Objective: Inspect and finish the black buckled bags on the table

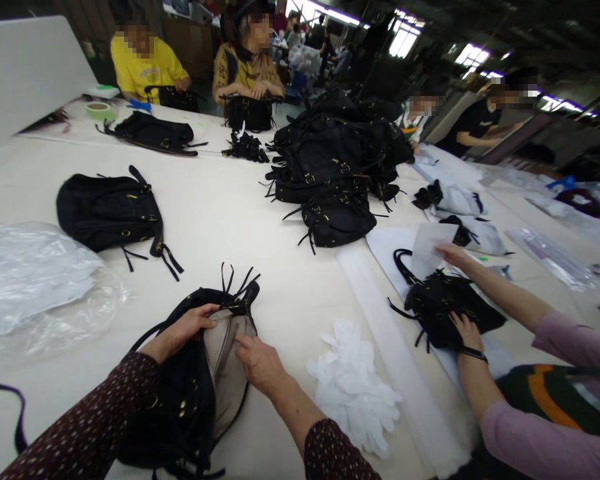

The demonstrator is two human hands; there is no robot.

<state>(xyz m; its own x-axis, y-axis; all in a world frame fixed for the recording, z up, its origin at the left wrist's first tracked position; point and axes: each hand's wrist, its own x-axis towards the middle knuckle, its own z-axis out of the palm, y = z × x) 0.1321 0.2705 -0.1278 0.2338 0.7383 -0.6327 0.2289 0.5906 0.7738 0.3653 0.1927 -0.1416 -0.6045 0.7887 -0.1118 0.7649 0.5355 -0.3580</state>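
A black handbag (pixel 173 393) lies on its side in front of me, its mouth spread apart so that the beige lining (pixel 225 373) shows. My left hand (pixel 187 328) is closed over one edge of the mouth, thumb on the lining side. Opposite it, my right hand (pixel 261 363) pinches the lining's other edge with bent fingers. Thin black straps with loose ends stick up at the bag's far corner. Right of my right hand rests a heap of small white pieces (pixel 355 387), soft-looking like cloth or paper.
A big pile of black handbags (pixel 340 153) fills the far middle. Another bag (pixel 113 210) lies at left, above clear plastic sheets (pixel 35 280). At right, a co-worker's hands hold a white sheet (pixel 433 247) and touch a black bag (pixel 445 307). Other people sit across the table.
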